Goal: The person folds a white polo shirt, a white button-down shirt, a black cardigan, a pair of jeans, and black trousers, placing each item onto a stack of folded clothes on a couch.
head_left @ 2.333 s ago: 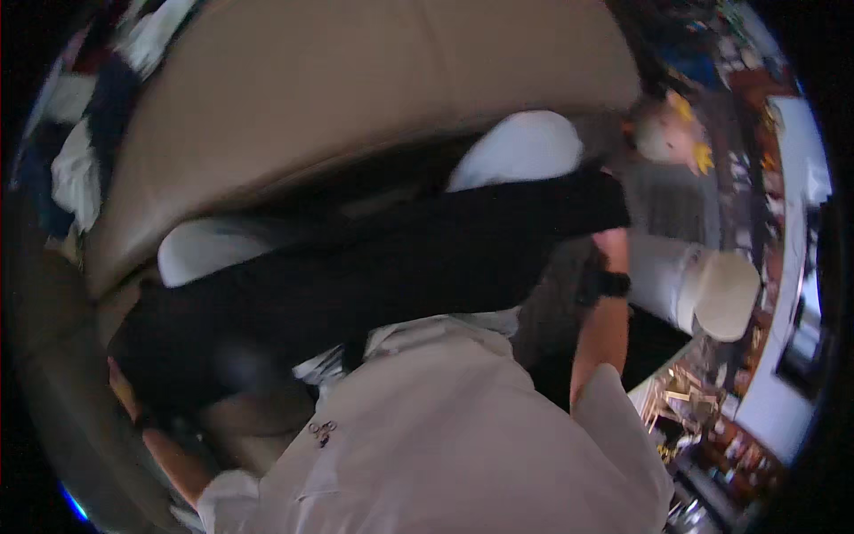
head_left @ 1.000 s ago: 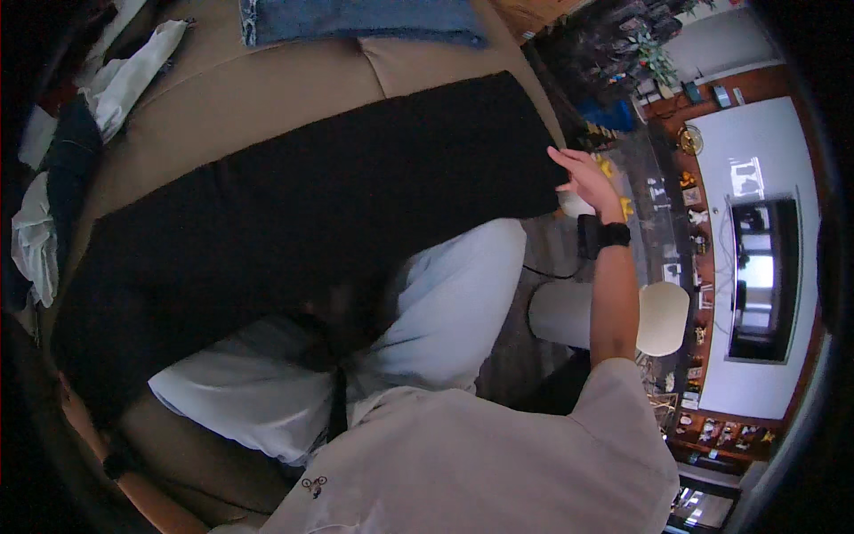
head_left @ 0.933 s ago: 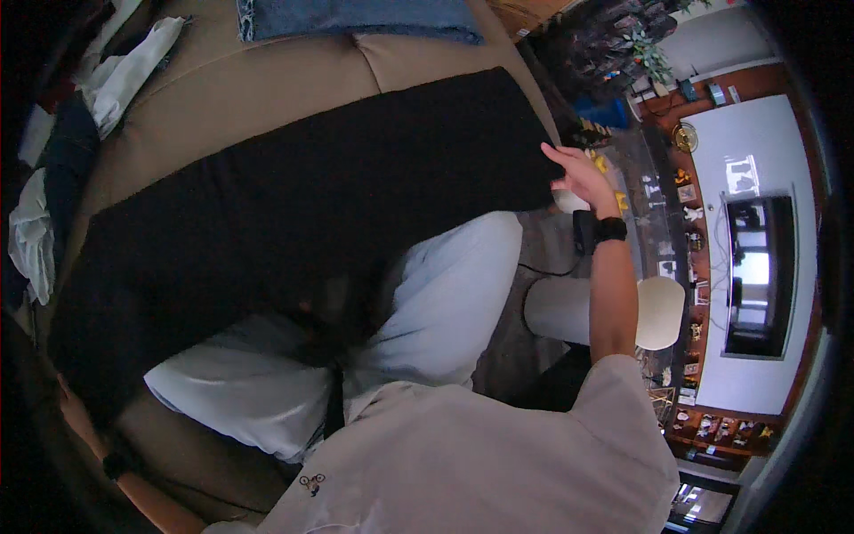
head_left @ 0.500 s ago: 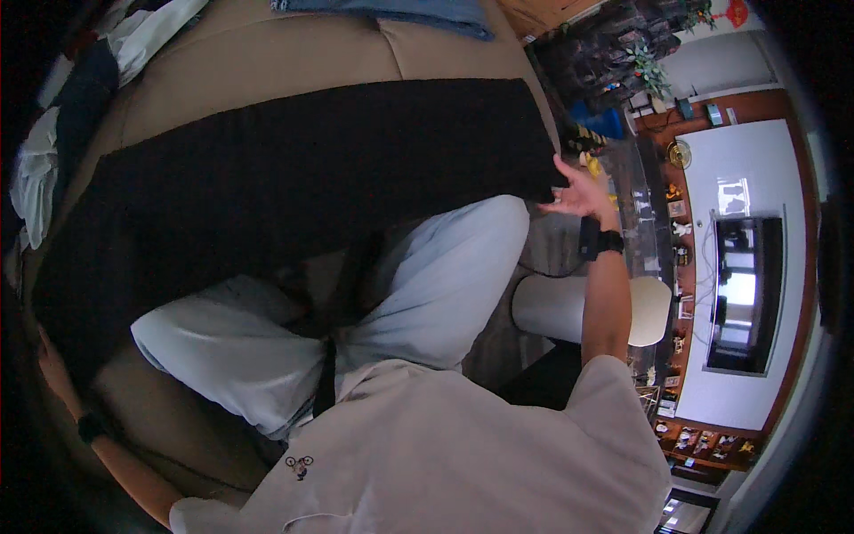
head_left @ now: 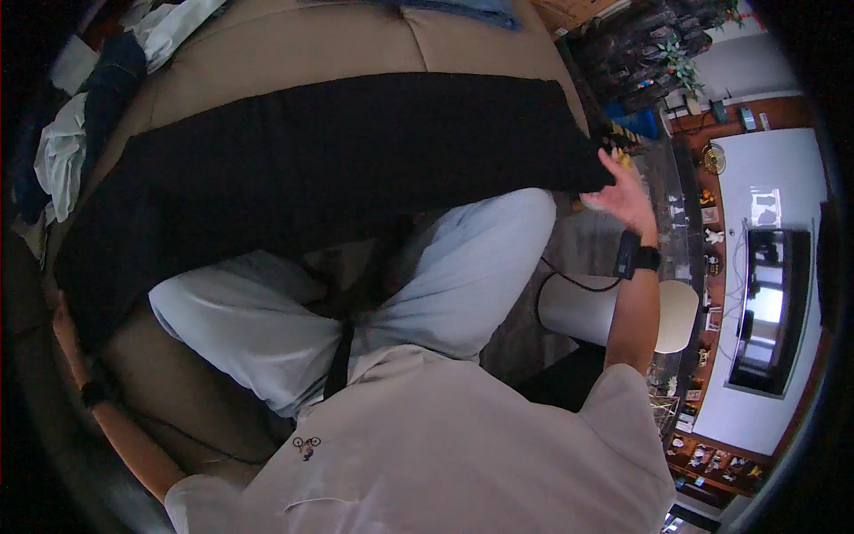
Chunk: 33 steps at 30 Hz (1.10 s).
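Long black trousers [head_left: 338,160], folded lengthwise, stretch across the sofa in front of me and over my crossed legs. At their wider left end, my left hand [head_left: 67,334] holds the near corner, its fingertips partly hidden by the cloth. My right hand [head_left: 625,198] grips the near corner of the narrower right end, fingers at the edge and thumb pointing up. Both arms are spread wide. The cloth lies mostly flat, its near edge draping by my knees.
Brown sofa [head_left: 329,49] cushioning lies under the cloth. White and dark clothes [head_left: 67,156] are heaped at far left, blue jeans [head_left: 471,11] at the far edge. A white cylindrical stool [head_left: 578,307] stands beside my right arm. Beyond are a dark glass table [head_left: 663,178] and a wall television [head_left: 769,303].
The whole view has shifted slightly. My right hand has drawn the trousers' near right corner a little further right. My left hand stays at the left corner.
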Each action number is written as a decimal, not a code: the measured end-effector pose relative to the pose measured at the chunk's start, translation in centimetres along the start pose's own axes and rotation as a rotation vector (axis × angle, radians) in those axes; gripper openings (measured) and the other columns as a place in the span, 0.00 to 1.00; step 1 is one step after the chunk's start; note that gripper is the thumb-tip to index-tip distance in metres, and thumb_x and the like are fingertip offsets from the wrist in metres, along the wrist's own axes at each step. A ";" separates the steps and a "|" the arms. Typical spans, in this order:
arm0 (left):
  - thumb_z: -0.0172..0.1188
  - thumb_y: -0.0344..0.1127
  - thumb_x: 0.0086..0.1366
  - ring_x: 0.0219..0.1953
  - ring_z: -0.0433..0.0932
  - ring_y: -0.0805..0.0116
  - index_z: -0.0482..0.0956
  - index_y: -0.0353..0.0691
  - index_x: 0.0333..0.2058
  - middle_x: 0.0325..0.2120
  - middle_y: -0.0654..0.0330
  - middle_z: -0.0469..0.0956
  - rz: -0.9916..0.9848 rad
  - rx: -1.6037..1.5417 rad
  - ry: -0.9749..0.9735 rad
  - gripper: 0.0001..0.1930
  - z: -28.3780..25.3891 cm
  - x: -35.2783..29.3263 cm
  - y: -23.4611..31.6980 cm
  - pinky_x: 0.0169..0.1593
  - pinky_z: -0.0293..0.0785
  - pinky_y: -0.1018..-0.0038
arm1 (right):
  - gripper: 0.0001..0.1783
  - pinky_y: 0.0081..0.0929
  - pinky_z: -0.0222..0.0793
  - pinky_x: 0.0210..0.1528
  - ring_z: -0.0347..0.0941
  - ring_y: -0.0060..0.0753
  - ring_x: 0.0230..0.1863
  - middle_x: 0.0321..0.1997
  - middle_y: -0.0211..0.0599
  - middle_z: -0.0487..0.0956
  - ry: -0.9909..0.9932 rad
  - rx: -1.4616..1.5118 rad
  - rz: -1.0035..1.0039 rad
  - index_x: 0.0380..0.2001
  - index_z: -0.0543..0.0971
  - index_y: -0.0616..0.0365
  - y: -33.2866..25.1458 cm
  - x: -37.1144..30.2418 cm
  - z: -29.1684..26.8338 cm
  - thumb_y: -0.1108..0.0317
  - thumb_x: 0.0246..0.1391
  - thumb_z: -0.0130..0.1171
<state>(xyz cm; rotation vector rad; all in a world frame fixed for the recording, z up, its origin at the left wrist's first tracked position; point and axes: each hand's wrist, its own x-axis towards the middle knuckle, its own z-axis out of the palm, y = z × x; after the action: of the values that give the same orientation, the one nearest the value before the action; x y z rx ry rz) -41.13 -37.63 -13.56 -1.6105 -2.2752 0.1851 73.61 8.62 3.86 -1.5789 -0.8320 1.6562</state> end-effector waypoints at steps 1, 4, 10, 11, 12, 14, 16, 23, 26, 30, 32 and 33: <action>0.50 0.57 0.69 0.40 0.79 0.56 0.72 0.41 0.59 0.40 0.49 0.79 -0.246 -0.231 -0.066 0.29 1.2 1.6 4.2 0.43 0.75 0.63 | 0.24 0.39 0.71 0.48 0.72 0.40 0.43 0.50 0.33 0.77 0.115 0.025 0.108 0.52 0.75 0.52 -0.1 -1.2 0.2 0.56 0.55 0.67; 0.49 0.65 0.66 0.39 0.79 0.54 0.78 0.39 0.53 0.37 0.48 0.80 -0.808 -0.627 -0.112 0.34 -3.1 3.8 11.6 0.43 0.74 0.62 | 0.23 0.34 0.71 0.38 0.71 0.35 0.36 0.42 0.30 0.78 0.009 -0.036 0.204 0.47 0.75 0.51 1.5 -0.5 -2.1 0.50 0.55 0.66; 0.49 0.63 0.68 0.37 0.78 0.51 0.80 0.36 0.50 0.35 0.48 0.80 -0.821 -0.369 -0.041 0.32 -5.4 3.6 13.4 0.40 0.73 0.60 | 0.19 0.25 0.66 0.27 0.69 0.25 0.28 0.37 0.25 0.77 0.082 -0.187 0.234 0.43 0.77 0.48 2.9 -0.2 -2.6 0.48 0.56 0.65; 0.49 0.59 0.69 0.35 0.77 0.52 0.79 0.38 0.51 0.35 0.48 0.79 -0.737 -0.374 -0.070 0.29 -4.9 3.2 11.4 0.37 0.72 0.60 | 0.16 0.23 0.63 0.26 0.66 0.24 0.26 0.32 0.24 0.71 0.073 -0.133 0.101 0.37 0.74 0.49 2.7 0.0 -2.1 0.53 0.56 0.65; 0.49 0.55 0.71 0.34 0.76 0.52 0.78 0.40 0.52 0.35 0.48 0.79 -0.650 -0.388 -0.102 0.26 -4.4 3.0 9.7 0.35 0.72 0.60 | 0.15 0.21 0.60 0.24 0.62 0.23 0.23 0.28 0.22 0.65 0.071 -0.080 -0.035 0.31 0.70 0.51 2.0 0.2 -1.5 0.58 0.57 0.66; 0.48 0.51 0.72 0.32 0.75 0.53 0.78 0.42 0.52 0.34 0.49 0.78 -0.335 -0.068 0.185 0.22 -5.3 4.4 7.8 0.33 0.71 0.61 | 0.13 0.17 0.56 0.22 0.59 0.19 0.21 0.27 0.21 0.67 0.193 -0.200 -0.258 0.31 0.73 0.51 -1.1 0.0 0.2 0.62 0.54 0.68; 0.47 0.47 0.73 0.29 0.74 0.54 0.77 0.43 0.53 0.34 0.49 0.78 -0.013 0.266 0.459 0.19 -8.2 7.2 6.4 0.31 0.70 0.61 | 0.12 0.17 0.55 0.21 0.58 0.18 0.20 0.27 0.21 0.69 0.189 -0.233 -0.347 0.35 0.76 0.54 -5.6 0.4 1.6 0.64 0.53 0.69; 0.51 0.49 0.71 0.27 0.75 0.60 0.80 0.40 0.45 0.30 0.51 0.77 -0.193 -0.084 0.443 0.19 -22.4 17.7 7.5 0.33 0.69 0.68 | 0.26 0.20 0.53 0.24 0.52 0.19 0.23 0.29 0.25 0.62 -0.029 0.035 -0.624 0.61 0.69 0.56 -21.8 3.0 6.0 0.71 0.61 0.59; 0.54 0.52 0.69 0.27 0.75 0.62 0.81 0.36 0.38 0.25 0.50 0.76 -0.608 -0.381 0.247 0.22 -24.6 18.2 8.4 0.33 0.69 0.68 | 0.25 0.19 0.54 0.25 0.52 0.19 0.24 0.33 0.25 0.67 -0.012 0.074 -0.596 0.64 0.68 0.53 -23.4 3.9 3.3 0.73 0.64 0.54; 0.54 0.55 0.68 0.28 0.77 0.58 0.80 0.34 0.33 0.25 0.47 0.77 -0.492 -0.433 0.063 0.24 -20.4 18.3 10.5 0.34 0.70 0.63 | 0.27 0.12 0.53 0.26 0.52 0.13 0.25 0.48 0.17 0.72 -0.046 -0.687 -0.826 0.62 0.70 0.55 -16.6 10.5 -3.7 0.83 0.60 0.47; 0.54 0.55 0.68 0.29 0.77 0.55 0.80 0.34 0.33 0.25 0.46 0.77 -0.501 -0.473 0.075 0.25 -17.7 16.5 12.6 0.34 0.70 0.61 | 0.19 0.15 0.55 0.26 0.54 0.15 0.25 0.41 0.18 0.69 -0.085 -0.587 -0.625 0.53 0.73 0.54 -11.9 11.8 -1.8 0.75 0.58 0.55; 0.54 0.55 0.68 0.29 0.78 0.52 0.80 0.34 0.32 0.25 0.45 0.77 -0.504 -0.524 0.091 0.25 -16.2 15.4 14.0 0.35 0.70 0.58 | 0.15 0.17 0.56 0.25 0.54 0.16 0.26 0.38 0.19 0.68 -0.067 -0.289 -0.382 0.49 0.74 0.54 -10.0 11.3 0.4 0.70 0.58 0.59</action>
<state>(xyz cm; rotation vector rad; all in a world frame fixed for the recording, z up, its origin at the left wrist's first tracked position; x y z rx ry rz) -27.58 -19.90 0.49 -1.1435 -2.7050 -0.6395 73.54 23.62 5.93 -1.4401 -1.3653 1.3632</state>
